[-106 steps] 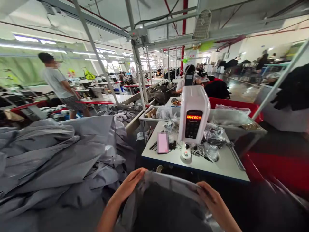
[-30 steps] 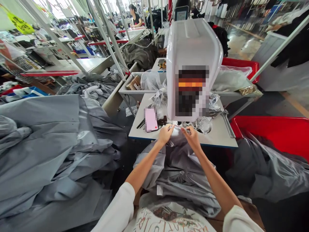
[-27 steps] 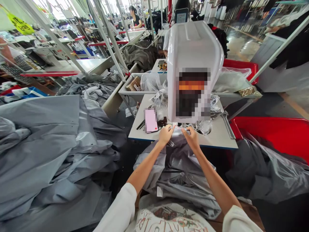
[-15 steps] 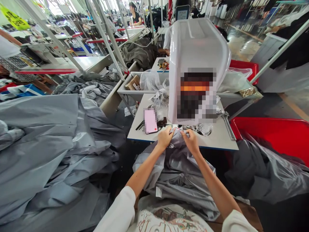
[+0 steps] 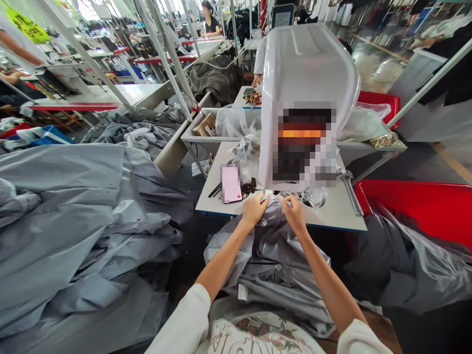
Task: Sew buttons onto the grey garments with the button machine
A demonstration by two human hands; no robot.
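My left hand (image 5: 253, 208) pinches the top edge of a thin grey fabric piece (image 5: 283, 246) at the front of the white work table (image 5: 332, 211). My right hand (image 5: 294, 211) grips the same edge a short way to the right. From both hands the fabric hangs down over my lap in loose folds. Just beyond the fingers stands a white machine (image 5: 309, 64) with a rounded housing, its lower front blurred out. Its low parts near my fingertips are too small to make out.
A phone with a pink screen (image 5: 231, 183) lies left of my hands, and an adjustable wrench (image 5: 352, 194) lies at the table's right edge. Grey fabric (image 5: 66, 236) is heaped on the left. A red bin (image 5: 416, 196) stands on the right. People work further back.
My right hand has shifted slightly right, widening the gap between my hands along the fabric edge. My left hand keeps its grip. The whole view has shifted a little.
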